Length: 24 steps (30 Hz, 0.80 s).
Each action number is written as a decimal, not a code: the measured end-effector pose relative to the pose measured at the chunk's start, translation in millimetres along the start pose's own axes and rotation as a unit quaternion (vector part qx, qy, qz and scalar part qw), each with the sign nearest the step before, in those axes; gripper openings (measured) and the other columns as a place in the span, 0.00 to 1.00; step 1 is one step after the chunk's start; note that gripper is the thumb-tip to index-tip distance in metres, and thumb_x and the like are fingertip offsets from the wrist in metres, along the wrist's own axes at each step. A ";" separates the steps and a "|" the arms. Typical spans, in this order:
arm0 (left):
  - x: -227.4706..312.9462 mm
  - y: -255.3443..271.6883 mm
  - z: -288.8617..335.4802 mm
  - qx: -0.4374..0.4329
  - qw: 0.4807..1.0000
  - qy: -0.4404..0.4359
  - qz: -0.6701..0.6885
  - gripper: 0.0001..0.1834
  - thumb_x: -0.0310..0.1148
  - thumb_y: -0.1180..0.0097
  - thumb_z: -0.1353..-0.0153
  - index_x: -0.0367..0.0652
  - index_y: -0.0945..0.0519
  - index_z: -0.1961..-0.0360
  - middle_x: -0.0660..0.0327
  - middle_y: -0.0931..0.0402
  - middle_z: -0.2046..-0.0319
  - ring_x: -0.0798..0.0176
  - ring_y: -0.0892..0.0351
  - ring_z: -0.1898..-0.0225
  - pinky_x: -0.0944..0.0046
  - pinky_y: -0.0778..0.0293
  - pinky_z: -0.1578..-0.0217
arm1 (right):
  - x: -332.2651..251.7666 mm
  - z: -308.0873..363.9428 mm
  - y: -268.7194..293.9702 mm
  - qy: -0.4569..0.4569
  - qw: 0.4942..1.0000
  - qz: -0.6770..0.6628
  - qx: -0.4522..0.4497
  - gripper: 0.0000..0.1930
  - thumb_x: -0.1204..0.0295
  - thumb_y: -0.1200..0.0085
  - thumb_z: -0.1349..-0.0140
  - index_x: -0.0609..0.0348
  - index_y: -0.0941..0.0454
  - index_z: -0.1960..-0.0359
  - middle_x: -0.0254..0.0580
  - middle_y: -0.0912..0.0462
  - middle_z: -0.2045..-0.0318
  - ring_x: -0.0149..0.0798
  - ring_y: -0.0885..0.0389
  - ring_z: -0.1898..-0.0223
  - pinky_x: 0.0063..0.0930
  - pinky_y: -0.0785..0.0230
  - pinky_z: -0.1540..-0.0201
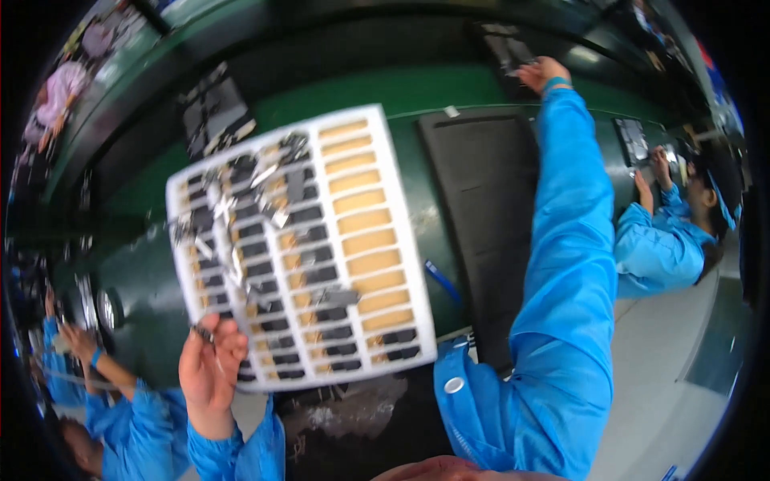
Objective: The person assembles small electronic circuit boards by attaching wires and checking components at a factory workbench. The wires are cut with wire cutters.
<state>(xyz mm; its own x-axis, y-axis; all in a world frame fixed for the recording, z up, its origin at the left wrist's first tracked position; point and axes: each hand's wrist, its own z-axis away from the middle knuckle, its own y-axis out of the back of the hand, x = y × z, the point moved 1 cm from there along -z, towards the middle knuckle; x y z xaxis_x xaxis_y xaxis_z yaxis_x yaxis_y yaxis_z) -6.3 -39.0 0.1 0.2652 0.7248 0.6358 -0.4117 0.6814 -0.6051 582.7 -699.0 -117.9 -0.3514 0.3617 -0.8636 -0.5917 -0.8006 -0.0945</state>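
My left hand (pixel 215 370) is raised at the near left corner of a white foam tray (pixel 427 317), pinching a small dark part (pixel 204 332) between thumb and fingertips. Rows of slots fill the tray. Many hold black flat pieces, while the right-hand column mostly shows bare tan slots. Loose silvery and black strips (pixel 273 210) lie scattered over its left half. At the far right my right arm is stretched out, its hand (pixel 545 74) beside a stack of dark flat pieces (pixel 507 50). Those fingers are curled together; what they hold, if anything, is too small to make out.
A long black mat (pixel 489 208) lies right of the tray on the green table (pixel 413 176). Between them is a blue pen-like tool (pixel 443 282). Another dark stack (pixel 215 112) stands beyond the tray. Co-workers in blue sleeves (pixel 658 248) sit on both sides.
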 end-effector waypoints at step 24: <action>-32.7 27.1 56.7 -0.103 0.994 -0.040 -0.014 0.18 0.37 0.52 0.26 0.32 0.22 0.47 0.59 0.24 0.66 0.67 0.31 0.67 0.67 0.32 0.64 | 199.0 599.7 -24.8 0.710 0.307 0.539 -0.332 0.12 0.72 0.38 0.48 0.56 0.20 0.61 0.39 0.23 0.63 0.41 0.24 0.57 0.35 0.31 0.52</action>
<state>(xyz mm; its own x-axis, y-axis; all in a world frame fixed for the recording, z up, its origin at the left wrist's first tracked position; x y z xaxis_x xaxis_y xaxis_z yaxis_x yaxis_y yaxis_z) -75.6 -49.9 -9.9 0.2012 0.7001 0.6851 -0.2148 0.7139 -0.6665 92.3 -320.7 9.7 0.8668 -0.4815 0.1299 -0.2432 -0.1807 0.9530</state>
